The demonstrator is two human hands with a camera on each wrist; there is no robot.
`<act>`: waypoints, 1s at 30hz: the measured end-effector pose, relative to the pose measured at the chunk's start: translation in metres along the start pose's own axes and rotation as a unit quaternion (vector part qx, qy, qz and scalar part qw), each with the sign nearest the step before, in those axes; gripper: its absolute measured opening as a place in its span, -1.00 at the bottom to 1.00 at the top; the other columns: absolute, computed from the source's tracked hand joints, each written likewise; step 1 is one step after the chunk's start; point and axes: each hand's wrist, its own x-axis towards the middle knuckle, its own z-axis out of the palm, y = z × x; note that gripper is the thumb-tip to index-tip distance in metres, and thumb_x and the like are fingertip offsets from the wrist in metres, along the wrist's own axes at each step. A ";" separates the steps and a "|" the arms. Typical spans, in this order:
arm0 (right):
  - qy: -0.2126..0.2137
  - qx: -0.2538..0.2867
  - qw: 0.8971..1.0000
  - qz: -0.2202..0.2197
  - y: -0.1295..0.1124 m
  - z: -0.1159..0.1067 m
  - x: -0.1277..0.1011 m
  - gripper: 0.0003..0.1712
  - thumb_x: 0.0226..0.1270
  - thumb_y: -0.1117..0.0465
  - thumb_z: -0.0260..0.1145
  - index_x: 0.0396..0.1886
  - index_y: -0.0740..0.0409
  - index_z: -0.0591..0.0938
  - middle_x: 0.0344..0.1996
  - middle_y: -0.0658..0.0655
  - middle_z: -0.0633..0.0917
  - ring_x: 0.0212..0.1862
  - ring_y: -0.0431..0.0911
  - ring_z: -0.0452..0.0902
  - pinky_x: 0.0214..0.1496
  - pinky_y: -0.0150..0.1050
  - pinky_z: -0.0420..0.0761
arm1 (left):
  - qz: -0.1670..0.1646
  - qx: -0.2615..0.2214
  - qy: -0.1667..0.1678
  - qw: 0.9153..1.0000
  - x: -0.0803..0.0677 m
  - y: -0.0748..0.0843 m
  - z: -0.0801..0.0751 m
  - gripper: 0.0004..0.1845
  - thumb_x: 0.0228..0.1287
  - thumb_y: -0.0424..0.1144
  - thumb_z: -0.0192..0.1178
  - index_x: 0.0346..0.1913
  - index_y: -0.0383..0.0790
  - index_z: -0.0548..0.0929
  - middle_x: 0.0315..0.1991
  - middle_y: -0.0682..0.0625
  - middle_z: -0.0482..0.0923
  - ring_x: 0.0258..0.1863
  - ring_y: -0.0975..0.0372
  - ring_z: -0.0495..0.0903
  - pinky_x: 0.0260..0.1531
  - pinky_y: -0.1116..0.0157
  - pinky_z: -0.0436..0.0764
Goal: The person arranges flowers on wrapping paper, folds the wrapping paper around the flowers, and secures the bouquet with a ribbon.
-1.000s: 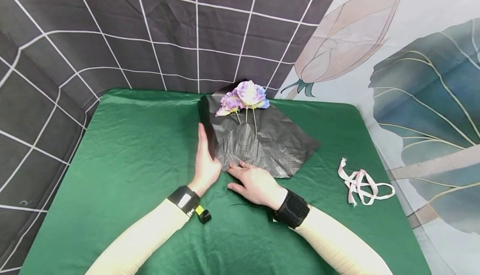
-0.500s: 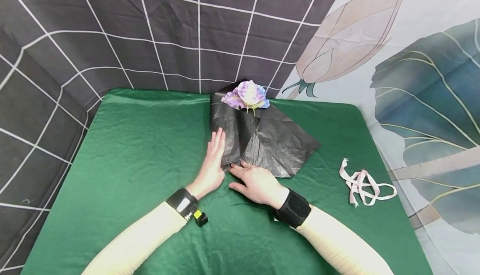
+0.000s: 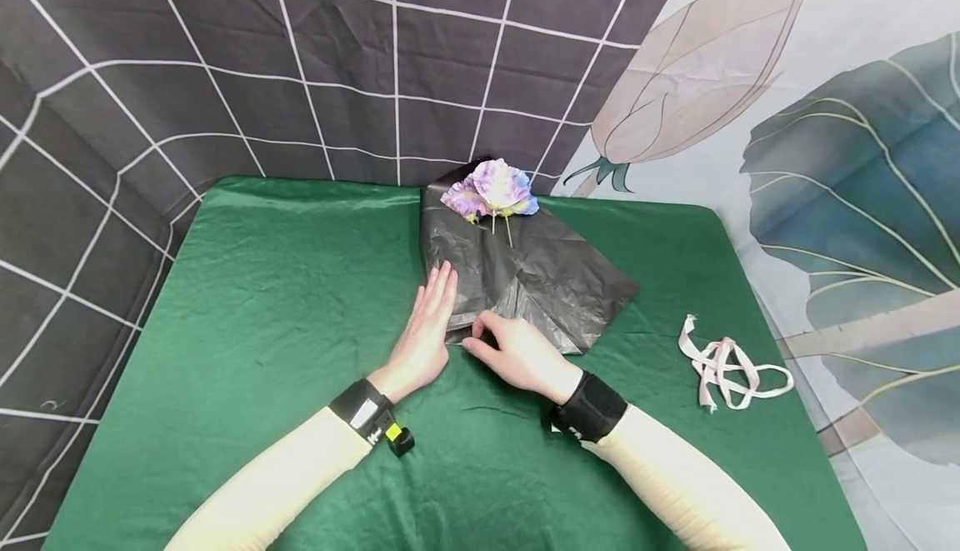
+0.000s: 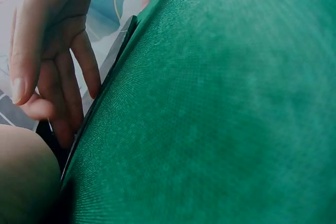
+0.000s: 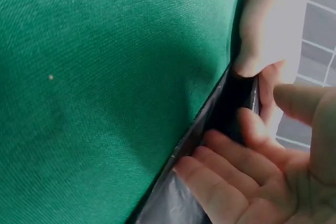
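A sheet of thin black wrapping paper lies on the green cloth, its left part folded over the stems of purple-and-blue artificial flowers. The blooms stick out at the far end. My left hand lies flat along the folded left side, fingers straight and pointing away. At the near edge of the paper is my right hand, thumb and index finger apart and bent. The right wrist view shows the right hand's fingers loosely bent against the paper's edge, with the thumb away from them.
A pale pink ribbon lies loosely looped on the right side of the green-covered table. A dark gridded cloth hangs behind and left, and a leaf-patterned cloth covers the right.
My left hand has folded the paper's left flap rightward over the stems and now rests on it. The right hand has lifted its fingers slightly from the near edge and bent them.
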 end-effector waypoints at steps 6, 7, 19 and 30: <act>0.027 0.028 0.999 -0.017 0.006 -0.001 0.000 -0.63 0.41 -0.05 0.13 0.15 -0.14 0.51 -0.23 -0.05 0.69 -0.24 -0.25 0.61 -0.19 -0.27 0.57 | 0.015 0.060 -0.018 0.998 -0.001 0.001 0.001 0.20 -0.31 -0.66 0.17 0.50 -0.30 -0.22 0.53 -0.13 -0.41 0.50 0.01 -0.37 0.41 -0.03 -0.12; 0.022 0.027 0.999 -0.019 0.007 -0.002 0.000 -0.58 0.43 -0.05 0.10 0.22 -0.11 0.50 -0.10 -0.03 0.69 -0.10 -0.23 0.61 -0.07 -0.25 0.56 | 0.016 0.065 -0.021 0.998 -0.001 0.001 0.002 0.20 -0.31 -0.65 0.17 0.50 -0.30 -0.22 0.53 -0.12 -0.41 0.50 0.01 -0.36 0.41 -0.01 -0.14; 0.023 0.078 0.997 0.004 0.012 -0.003 -0.006 -0.55 0.50 -0.01 0.00 0.26 0.00 0.51 0.13 -0.02 0.61 0.18 -0.17 0.49 0.19 -0.20 0.46 | 0.029 0.095 -0.045 0.994 0.000 0.000 0.003 0.20 -0.30 -0.60 0.22 0.50 -0.30 -0.20 0.53 -0.11 -0.39 0.50 0.03 -0.36 0.43 0.05 -0.20; 0.057 0.046 0.997 -0.013 0.013 0.001 -0.009 -0.59 0.51 0.10 0.02 0.16 0.17 0.58 0.06 0.09 0.64 0.15 -0.09 0.52 0.20 -0.17 0.46 | 0.039 0.103 -0.045 0.993 -0.003 -0.004 0.004 0.22 -0.30 -0.56 0.22 0.50 -0.26 -0.24 0.53 -0.07 -0.39 0.50 0.07 -0.37 0.43 0.02 -0.21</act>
